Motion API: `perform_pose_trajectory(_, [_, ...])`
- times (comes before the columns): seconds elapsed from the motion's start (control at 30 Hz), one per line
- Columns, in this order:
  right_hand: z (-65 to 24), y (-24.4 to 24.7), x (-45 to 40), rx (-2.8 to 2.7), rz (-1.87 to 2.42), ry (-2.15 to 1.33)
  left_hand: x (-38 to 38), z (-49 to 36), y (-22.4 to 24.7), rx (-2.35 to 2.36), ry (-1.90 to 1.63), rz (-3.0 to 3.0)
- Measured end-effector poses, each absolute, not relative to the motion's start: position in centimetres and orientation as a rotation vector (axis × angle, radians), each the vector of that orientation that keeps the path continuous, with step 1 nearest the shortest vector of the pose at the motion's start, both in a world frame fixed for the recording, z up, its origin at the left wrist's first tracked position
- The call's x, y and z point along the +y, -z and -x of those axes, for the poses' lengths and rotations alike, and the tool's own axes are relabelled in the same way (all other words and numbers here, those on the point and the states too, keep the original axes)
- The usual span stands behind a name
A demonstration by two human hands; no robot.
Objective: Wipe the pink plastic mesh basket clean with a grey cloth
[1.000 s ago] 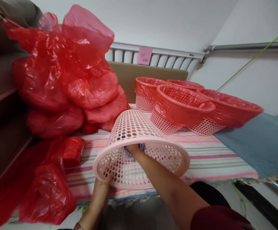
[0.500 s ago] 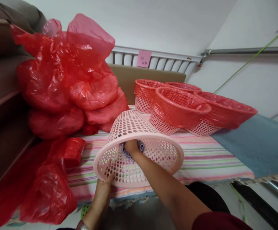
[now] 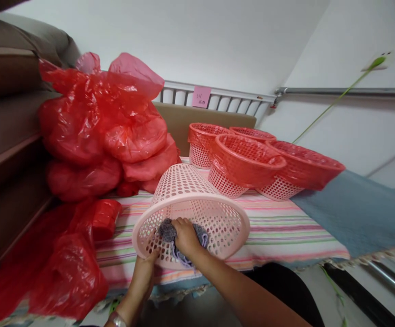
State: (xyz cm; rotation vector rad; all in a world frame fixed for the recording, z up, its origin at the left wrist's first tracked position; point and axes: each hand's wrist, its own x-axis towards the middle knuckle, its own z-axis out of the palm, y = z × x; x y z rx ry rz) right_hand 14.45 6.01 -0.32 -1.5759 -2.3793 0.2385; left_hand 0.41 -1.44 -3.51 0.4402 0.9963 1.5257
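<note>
A pale pink perforated plastic basket (image 3: 184,181) lies on its side with its mouth toward me. My left hand (image 3: 145,268) grips its rim at the lower left, the thumb showing inside and the other fingers mostly hidden behind the wall. Inside the mouth, my right hand (image 3: 185,236) is closed on a grey cleaning cloth (image 3: 167,230) with a purple edge. The cloth is bunched under my fingers and rests against the basket's inner wall.
Several baskets (image 3: 241,159) lined with red plastic bags stand at the back right. Stuffed red bags (image 3: 98,127) are piled at the left. A roll of red bags (image 3: 106,218) lies before them on the striped cloth (image 3: 286,231). A pink note (image 3: 201,96) hangs on the white rail.
My right hand has drawn the cloth from deeper in the basket toward its mouth, so more of the cloth shows. My left hand stays on the rim. The view has shifted slightly.
</note>
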Motion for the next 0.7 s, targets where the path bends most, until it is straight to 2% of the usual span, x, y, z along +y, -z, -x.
perform_pose_trajectory(0.37, [-14.9,0.0,2.5,-2.446,1.482,-0.373,-1.4,-0.3,3.6,0.975,-1.564,-0.463])
perform_pose_trajectory(0.5, [-15.9,-0.6,0.5,-2.495,1.311,-0.582,-1.7,-0.2,2.8,1.008,-1.489,-0.405])
perform_pose_trajectory(0.6, [-15.7,-1.1,0.4,-2.263,1.307,-0.717,-1.9,-0.5,2.0,0.945,-1.438,-0.391])
perform_pose_trajectory(0.7, [-14.1,-0.6,1.8,-1.966,1.42,-0.62,-1.7,-1.1,1.9,0.878,-1.45,-0.392])
